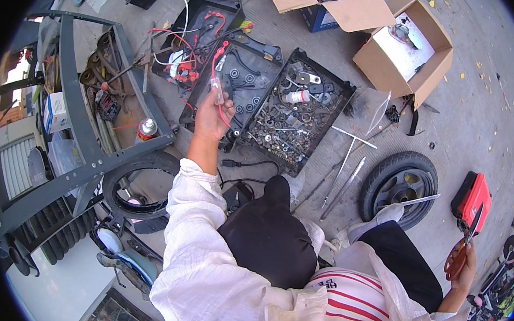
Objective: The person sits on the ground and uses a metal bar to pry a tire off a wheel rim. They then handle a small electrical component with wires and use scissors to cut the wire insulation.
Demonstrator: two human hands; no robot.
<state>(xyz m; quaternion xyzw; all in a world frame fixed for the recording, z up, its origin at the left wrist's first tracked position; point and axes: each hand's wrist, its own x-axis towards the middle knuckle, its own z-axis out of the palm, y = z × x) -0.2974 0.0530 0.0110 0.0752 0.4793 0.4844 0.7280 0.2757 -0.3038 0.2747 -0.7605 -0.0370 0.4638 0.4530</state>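
Note:
My left hand (209,119) reaches forward and is closed on a red cable (220,53) with a clear plastic sleeve (217,89) on it. The cable's lower end hangs below my fingers. Beneath and beyond it lie black plastic cases (254,63), the far one holding red and white wires (184,63). Out at the lower right, my right hand (467,267) grips a pair of scissors (457,260) by the reddish-orange handles. Its blades point up, partly apart, in front of a red and black case (475,196).
A black tray (346,85) of nuts, bolts and a small white bottle (296,97) sits ahead. Open cardboard boxes (374,64) stand at the far right. A small wheel (400,188) and metal rods (344,183) lie nearby. On the left are a metal rack (85,114), spray can (147,130) and tyre (119,191).

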